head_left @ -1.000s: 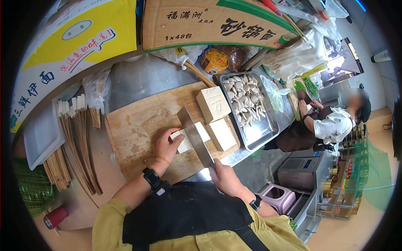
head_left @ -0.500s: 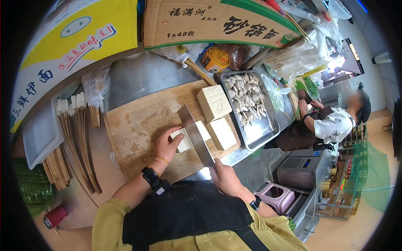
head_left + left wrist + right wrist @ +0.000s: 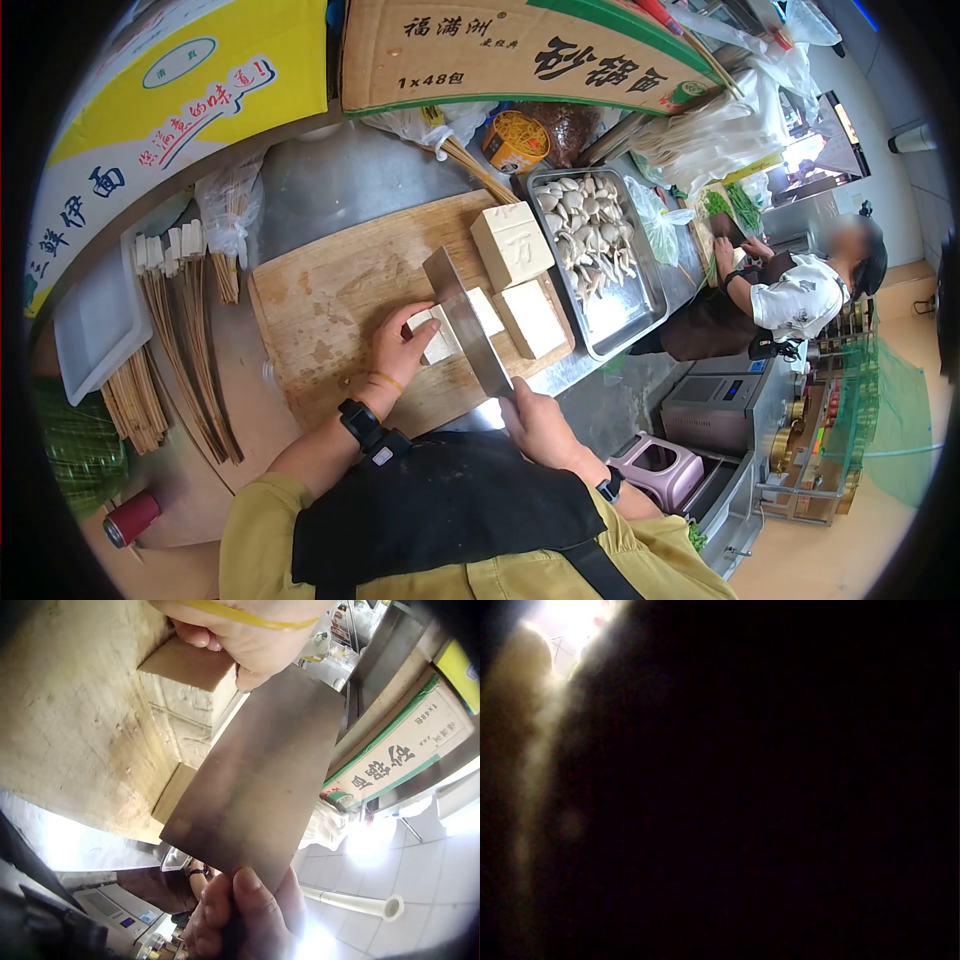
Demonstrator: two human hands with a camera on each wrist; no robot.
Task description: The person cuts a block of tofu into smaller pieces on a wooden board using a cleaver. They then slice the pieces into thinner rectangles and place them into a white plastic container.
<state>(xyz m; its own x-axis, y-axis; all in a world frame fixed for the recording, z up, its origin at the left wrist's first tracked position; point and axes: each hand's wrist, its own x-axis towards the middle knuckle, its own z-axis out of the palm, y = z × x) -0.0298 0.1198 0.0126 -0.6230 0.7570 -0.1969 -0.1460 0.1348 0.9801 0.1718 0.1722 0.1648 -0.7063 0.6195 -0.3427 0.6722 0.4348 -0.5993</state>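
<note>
Barely a shift this past second: the left hand (image 3: 398,345) pinches the white block (image 3: 441,346) just ahead of it on the cutting board (image 3: 330,280); the right hand (image 3: 543,430) grips the cleaver (image 3: 468,322), blade line steady beside those left fingers.

A metal counter (image 3: 335,185) bearing a wooden cutting board (image 3: 340,285)
On the board we see two tofu blocks (image 3: 512,247) touching, with more tofu (image 3: 438,342) beside them; on the counter, we find a metal tray (image 3: 612,318) of mushrooms (image 3: 585,225) just beside the board.
</note>
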